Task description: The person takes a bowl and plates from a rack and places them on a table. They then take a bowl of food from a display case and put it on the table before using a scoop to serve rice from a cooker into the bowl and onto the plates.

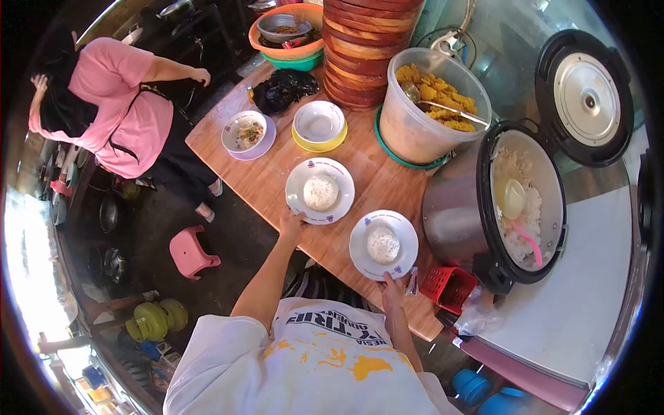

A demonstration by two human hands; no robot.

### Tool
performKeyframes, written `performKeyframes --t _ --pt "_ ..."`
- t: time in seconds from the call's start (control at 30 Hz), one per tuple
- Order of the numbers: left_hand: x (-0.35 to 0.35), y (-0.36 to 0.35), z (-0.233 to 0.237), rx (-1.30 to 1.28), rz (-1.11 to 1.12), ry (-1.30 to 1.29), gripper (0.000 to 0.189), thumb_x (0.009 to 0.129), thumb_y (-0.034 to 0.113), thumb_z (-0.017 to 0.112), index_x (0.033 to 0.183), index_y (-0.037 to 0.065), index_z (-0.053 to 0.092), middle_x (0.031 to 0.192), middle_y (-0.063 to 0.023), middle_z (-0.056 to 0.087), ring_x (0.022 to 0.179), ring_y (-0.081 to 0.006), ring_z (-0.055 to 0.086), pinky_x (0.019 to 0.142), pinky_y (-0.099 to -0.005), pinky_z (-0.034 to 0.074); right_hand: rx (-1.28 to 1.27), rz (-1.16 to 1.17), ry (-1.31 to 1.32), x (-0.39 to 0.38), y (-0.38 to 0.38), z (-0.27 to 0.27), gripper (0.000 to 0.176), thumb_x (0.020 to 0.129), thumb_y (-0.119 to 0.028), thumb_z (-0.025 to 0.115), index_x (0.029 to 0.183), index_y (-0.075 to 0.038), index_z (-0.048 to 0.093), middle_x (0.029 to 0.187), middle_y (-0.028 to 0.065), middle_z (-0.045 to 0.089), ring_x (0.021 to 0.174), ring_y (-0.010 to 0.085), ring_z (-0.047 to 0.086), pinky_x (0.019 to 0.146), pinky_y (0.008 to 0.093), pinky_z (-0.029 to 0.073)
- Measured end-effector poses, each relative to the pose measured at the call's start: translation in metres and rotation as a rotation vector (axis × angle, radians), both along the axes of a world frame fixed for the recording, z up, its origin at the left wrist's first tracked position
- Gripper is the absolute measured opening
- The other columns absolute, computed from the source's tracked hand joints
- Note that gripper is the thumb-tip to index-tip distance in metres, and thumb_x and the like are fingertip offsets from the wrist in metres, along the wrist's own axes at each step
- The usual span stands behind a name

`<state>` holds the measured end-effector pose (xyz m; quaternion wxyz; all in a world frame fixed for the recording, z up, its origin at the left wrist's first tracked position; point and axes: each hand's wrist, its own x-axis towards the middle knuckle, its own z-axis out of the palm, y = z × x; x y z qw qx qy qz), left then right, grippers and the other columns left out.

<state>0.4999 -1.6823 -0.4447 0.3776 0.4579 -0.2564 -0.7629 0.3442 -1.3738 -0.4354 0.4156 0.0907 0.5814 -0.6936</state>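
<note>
My left hand (292, 225) grips the near rim of a white plate (296, 198) with a round mound of rice (321, 192) in its middle. A second white plate (361, 257), also bearing a rice mound (383, 245), is held at its near edge by my right hand (393, 289). Both plates are over the front part of the wooden table (266, 183). Beyond the left plate, a white bowl (319, 120) sits on a yellow plate (301, 142). Left of it, a bowl of soup-like food (244, 132) rests on a purple saucer (263, 146).
At right stands a large open rice cooker (453, 207) with a ladle (513, 199) inside. Behind are a tub of yellow food (415, 128), stacked wooden plates (356, 59) and an orange basket (304, 50). A red basket (448, 289) is near my right hand. A person in pink (135, 114) stands left.
</note>
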Motion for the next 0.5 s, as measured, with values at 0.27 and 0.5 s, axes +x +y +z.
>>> performKeyframes --t 0.27,0.5 --pt "-0.068 -0.004 -0.006 -0.01 -0.125 -0.048 0.047 0.086 -0.005 0.054 0.129 0.008 0.04 0.111 -0.0142 0.06 0.095 -0.0261 0.063 0.069 -0.0385 0.058 0.021 0.262 0.136 0.009 0.005 0.112 0.035 0.091 -0.011 0.059 0.124 -0.003 0.05 0.114 0.0072 0.059 0.103 0.019 0.059 0.087 0.0346 0.051" --pt "-0.035 -0.057 0.057 -0.235 -0.576 -0.133 0.03 0.092 0.011 0.053 0.12 0.002 0.05 0.109 -0.0111 0.062 0.092 -0.0239 0.062 0.08 -0.0357 0.053 0.031 0.498 0.061 0.03 -0.095 0.15 0.025 0.092 -0.007 0.054 0.114 0.004 0.053 0.106 0.0116 0.062 0.095 0.0195 0.063 0.079 0.0305 0.057"
